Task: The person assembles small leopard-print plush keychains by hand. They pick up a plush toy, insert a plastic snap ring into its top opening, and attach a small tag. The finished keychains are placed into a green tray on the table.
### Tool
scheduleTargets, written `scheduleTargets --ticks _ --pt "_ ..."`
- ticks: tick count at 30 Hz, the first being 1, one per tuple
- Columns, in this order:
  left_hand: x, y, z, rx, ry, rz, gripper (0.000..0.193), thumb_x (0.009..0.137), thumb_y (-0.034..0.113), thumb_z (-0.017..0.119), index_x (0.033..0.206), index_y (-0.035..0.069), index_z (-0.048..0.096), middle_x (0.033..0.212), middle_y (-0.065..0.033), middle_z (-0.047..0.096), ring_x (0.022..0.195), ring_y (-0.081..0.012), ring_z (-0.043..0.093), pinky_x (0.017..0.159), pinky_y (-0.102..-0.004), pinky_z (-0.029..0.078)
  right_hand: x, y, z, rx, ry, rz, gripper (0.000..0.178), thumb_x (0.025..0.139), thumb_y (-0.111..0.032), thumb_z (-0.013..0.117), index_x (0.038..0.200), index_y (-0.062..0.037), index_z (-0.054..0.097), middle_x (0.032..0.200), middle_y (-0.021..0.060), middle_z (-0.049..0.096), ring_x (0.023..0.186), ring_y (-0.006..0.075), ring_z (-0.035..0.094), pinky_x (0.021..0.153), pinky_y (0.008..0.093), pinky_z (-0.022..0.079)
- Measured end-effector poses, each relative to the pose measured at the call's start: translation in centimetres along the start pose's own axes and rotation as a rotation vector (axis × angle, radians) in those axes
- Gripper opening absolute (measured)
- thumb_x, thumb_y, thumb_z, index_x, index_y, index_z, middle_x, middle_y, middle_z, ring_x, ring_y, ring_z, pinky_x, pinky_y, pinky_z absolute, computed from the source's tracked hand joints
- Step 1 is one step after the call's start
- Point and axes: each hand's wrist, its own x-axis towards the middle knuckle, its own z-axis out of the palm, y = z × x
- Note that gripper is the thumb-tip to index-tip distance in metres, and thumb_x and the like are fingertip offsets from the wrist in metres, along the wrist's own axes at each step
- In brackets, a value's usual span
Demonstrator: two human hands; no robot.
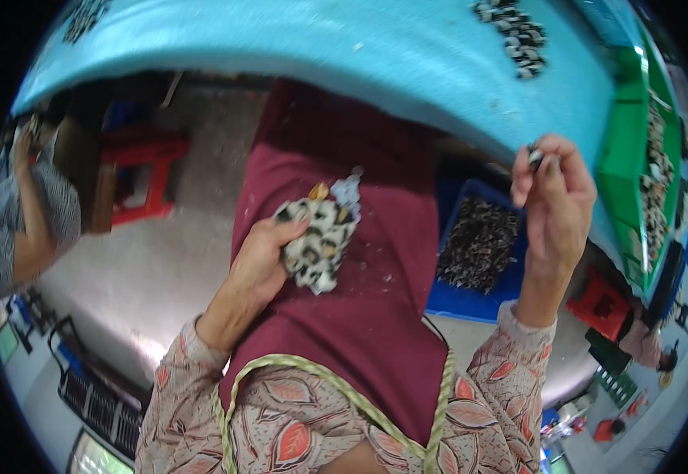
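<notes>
The left hand [261,254], near the centre of the frame, grips a cluster [318,249] of black-and-white pieces, with the thumb laid over its top left edge and the other fingers mostly hidden beneath. The cluster is over the maroon apron [383,292] that covers the person's lap. At its upper edge are a yellow bit [319,192] and a pale scrap [348,191].

The right hand [555,189] is raised at the right of the frame, in front of the edge of the table [344,47]. It pinches a small dark-and-white piece [535,159] between thumb and fingers, well apart from the cluster; the piece is blurred.

The table has a light blue cover and fills the top of the frame. A pile [523,47] of black-and-white pieces lies on it at the upper right, and a smaller heap [86,17] at the upper left. At the right edge, a green crate [624,158] holds similar pieces. Right of centre and below the table, a blue tray [458,304] contains dark scraps [482,241].

A red stool [154,186] stands at the left, near a co-worker [48,197] in a grey patterned top. Small packages [573,415] at the lower right are too small for any print to be read.
</notes>
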Motion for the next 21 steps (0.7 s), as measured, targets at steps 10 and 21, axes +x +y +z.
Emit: scheduleTargets --ticks 10,21 --pt "-0.6 -0.7 1.2 0.043 0.028 0.025 0.028 0.088 0.019 0.063 0.103 -0.005 0.063 0.094 -0.0130 0.069 0.080 -0.0189 0.068 0.073 -0.0293 0.055 -6.7 9.0 6.5 0.099 -0.233 0.522 0.019 0.085 0.004 0.060 0.103 0.0030 0.064 0.088 0.0078 0.064 0.070 0.0095 0.057 0.066 0.0209 0.048" --pt "-0.3 -1.4 1.5 0.138 0.068 0.067 0.021 0.090 0.012 0.058 0.103 -0.003 0.064 0.090 -0.0085 0.069 0.074 -0.0128 0.065 0.067 -0.0252 0.053 -6.9 9.8 8.2 -0.223 -0.291 0.331 0.020 0.078 0.009 0.064 0.098 0.0033 0.061 0.088 0.0084 0.065 0.082 0.0116 0.064 0.073 0.0242 0.054"
